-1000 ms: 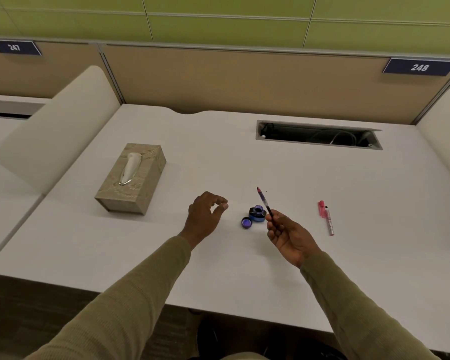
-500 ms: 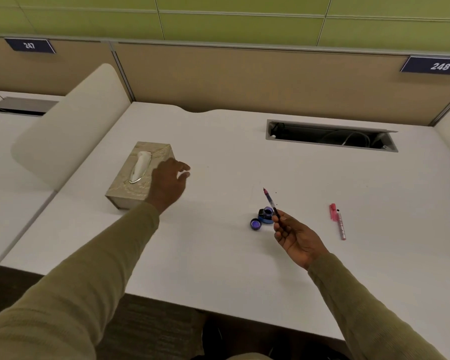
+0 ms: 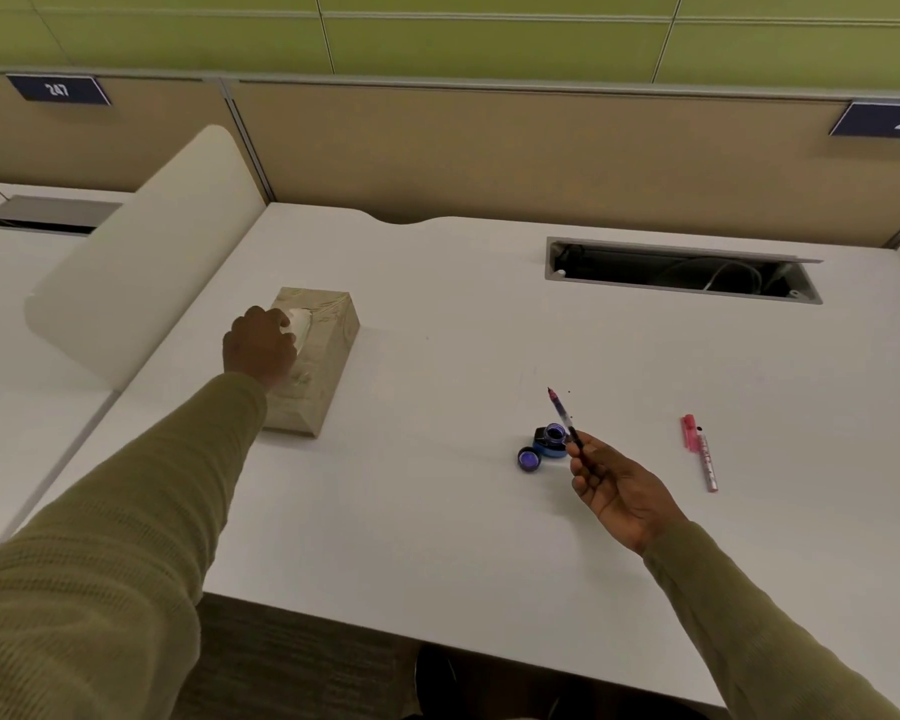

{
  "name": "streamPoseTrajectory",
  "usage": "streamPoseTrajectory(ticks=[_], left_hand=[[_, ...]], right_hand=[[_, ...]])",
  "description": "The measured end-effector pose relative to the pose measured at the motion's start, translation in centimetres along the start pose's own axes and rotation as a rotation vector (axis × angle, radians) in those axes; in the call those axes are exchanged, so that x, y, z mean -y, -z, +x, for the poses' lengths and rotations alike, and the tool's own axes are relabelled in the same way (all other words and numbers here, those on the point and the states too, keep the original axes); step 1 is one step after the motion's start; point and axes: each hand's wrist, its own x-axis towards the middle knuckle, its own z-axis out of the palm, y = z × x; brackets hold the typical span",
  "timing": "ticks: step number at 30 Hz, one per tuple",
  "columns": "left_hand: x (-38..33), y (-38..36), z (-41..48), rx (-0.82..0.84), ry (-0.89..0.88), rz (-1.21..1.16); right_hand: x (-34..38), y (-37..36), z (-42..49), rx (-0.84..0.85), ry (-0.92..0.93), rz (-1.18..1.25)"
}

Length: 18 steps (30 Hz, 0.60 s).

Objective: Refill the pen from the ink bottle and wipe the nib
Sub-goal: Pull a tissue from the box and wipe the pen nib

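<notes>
fingers (image 3: 277,320) of the left hand (image 3: 257,349) pinch the tissue (image 3: 301,328) atop the tissue box (image 3: 334,350), the right hand (image 3: 620,492) pinching the pen (image 3: 562,414).

We see an office of shared workstations: white desks (image 3: 437,537), tan partition panels (image 3: 489,158), dark blue numbered plates (image 3: 57,89), a recessed metal cable trough (image 3: 681,272).

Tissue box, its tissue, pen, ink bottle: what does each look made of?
Tissue box: probably printed card, matte; tan grain pattern, crisp edges.
Tissue, gripped by the left hand: soft white paper, crumpled.
Pen: likely clear plastic; dark ink shows through the barrel.
Ink bottle: dark, glossy, blue band; glass or plastic, too small to tell.
</notes>
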Motion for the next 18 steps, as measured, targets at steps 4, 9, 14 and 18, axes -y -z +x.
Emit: streamPoseTrajectory(ticks=[4,9,14,18], left_hand=[[0.0,-0.3,1.2,0.063,-0.005,-0.003],[-0.4,-0.4,2.3,0.051,-0.024,-0.002],[-0.8,-0.4,3.0,0.028,-0.020,-0.037],[-1.0,0.1,3.5,0.014,-0.043,-0.084]], right_hand=[[0.0,0.2,0.2,-0.013,0.000,-0.002],[-0.1,0.1,0.4,-0.027,0.003,-0.005],[0.0,0.0,0.6,-0.038,0.007,-0.012],[0.1,-0.2,0.9,-0.032,0.005,-0.011]])
